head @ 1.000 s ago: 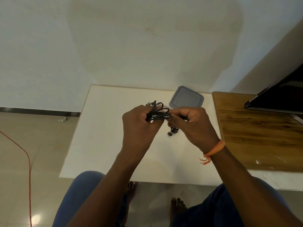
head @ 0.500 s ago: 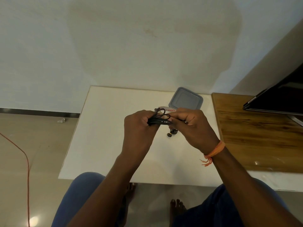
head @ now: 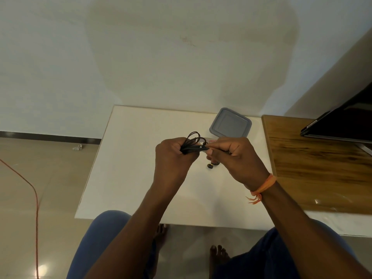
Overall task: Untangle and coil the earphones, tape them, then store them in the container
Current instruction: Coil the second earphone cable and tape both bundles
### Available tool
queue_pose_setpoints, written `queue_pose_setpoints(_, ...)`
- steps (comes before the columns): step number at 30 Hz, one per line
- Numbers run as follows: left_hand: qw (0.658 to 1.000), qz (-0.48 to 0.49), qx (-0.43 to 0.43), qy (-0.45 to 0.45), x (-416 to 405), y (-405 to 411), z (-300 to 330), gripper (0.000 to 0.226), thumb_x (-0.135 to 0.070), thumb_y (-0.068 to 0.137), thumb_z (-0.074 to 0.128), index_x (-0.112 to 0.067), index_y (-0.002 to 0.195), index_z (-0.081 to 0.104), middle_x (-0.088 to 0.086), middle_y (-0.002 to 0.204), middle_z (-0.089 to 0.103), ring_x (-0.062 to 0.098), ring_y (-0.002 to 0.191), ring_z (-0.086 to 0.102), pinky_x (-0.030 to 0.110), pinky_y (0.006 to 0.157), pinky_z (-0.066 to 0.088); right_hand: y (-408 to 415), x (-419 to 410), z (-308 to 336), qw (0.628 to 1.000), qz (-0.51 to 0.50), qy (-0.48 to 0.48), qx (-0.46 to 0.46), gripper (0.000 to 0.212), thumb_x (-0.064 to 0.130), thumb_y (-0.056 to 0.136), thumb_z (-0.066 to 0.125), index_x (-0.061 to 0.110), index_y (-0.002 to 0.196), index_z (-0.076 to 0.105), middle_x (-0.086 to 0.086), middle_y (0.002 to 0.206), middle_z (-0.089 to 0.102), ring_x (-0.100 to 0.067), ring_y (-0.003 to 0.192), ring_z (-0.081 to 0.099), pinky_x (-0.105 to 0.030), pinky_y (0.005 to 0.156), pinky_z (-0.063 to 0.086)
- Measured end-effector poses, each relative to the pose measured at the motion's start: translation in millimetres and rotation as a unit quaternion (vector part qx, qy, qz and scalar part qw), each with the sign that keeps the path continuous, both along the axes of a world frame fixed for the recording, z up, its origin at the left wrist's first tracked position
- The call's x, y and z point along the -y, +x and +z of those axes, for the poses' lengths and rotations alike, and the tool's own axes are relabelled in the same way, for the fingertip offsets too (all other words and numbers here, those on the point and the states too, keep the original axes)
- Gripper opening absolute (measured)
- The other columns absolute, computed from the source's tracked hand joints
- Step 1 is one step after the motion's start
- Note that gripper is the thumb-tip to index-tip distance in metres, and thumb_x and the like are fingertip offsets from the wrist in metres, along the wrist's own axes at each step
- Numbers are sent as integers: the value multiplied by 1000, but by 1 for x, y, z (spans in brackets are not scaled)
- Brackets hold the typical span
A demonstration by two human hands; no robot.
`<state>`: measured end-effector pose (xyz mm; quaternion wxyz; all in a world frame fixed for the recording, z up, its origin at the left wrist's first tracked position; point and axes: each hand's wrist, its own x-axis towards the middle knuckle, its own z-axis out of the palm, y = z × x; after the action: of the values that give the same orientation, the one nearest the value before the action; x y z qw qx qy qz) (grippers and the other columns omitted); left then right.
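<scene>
The black earphones (head: 193, 147) are bunched into a flat coil held above the white table (head: 128, 178). My left hand (head: 173, 156) grips the coil's left end, with loops sticking up behind the fingers. My right hand (head: 231, 156) pinches the coil's right end, and the earbuds (head: 211, 165) dangle below it. Behind my right hand lies a white tape roll (head: 211, 141) with red lettering, mostly hidden. The grey container (head: 230, 125), its lid on, sits at the table's far right.
A wooden table (head: 322, 168) adjoins on the right, with a dark screen (head: 346, 121) at its far end. An orange cable (head: 35, 194) runs over the floor at left. My knees and bare feet are below the table's near edge.
Both hands shifted slightly together; the coil's loops now stand up more behind my left hand. The grips are unchanged.
</scene>
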<state>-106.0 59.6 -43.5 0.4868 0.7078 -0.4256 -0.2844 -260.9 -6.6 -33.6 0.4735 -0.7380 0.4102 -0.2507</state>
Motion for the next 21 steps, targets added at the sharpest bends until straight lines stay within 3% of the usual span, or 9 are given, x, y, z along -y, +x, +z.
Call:
queue_pose_setpoints(6, 1000, 12, -6, -1, 0, -4, -2, 29, -2, 75, 73, -22, 58, 60, -10, 46, 50, 6, 46, 40, 14, 46, 31, 3, -2, -1, 1000, -13, 24, 2, 15, 10, 91, 63, 20, 98, 73, -12, 84, 73, -27, 77, 71, -40, 70, 60)
queue_pose_setpoints(10, 1000, 19, -23, -7, 0, -8, -3, 10, -1, 74, 70, -8, 66, 68, 7, 53, 57, 7, 49, 36, 18, 47, 31, 3, -3, 0, 999, -16, 38, 9, 16, 11, 91, 64, 23, 95, 73, -10, 82, 72, -26, 76, 71, -46, 71, 60)
queue_pose_setpoints(13, 998, 29, -51, -12, 1, -3, -5, 14, 0, 76, 69, -8, 65, 69, 6, 50, 51, 7, 50, 33, 20, 47, 29, 4, -4, 2, 998, -22, 52, 31, 15, 14, 91, 65, 25, 93, 74, -9, 79, 72, -26, 76, 71, -48, 73, 60)
queue_pose_setpoints(16, 998, 11, -66, -12, 1, -1, -5, 16, -9, 82, 74, -2, 69, 70, 19, 58, 57, 8, 52, 35, 20, 49, 31, 6, -2, 4, 998, -35, 47, 33, 16, 17, 92, 63, 32, 93, 71, -6, 76, 72, -24, 76, 71, -47, 78, 60)
queue_pose_setpoints(21, 999, -18, -49, -15, 1, 2, -10, 13, -16, 82, 77, -4, 76, 75, 14, 63, 65, 7, 54, 43, 22, 51, 36, 1, 0, 4, 993, -37, 99, 51, 11, 17, 92, 62, 20, 93, 73, -11, 73, 69, -21, 70, 70, -48, 78, 60)
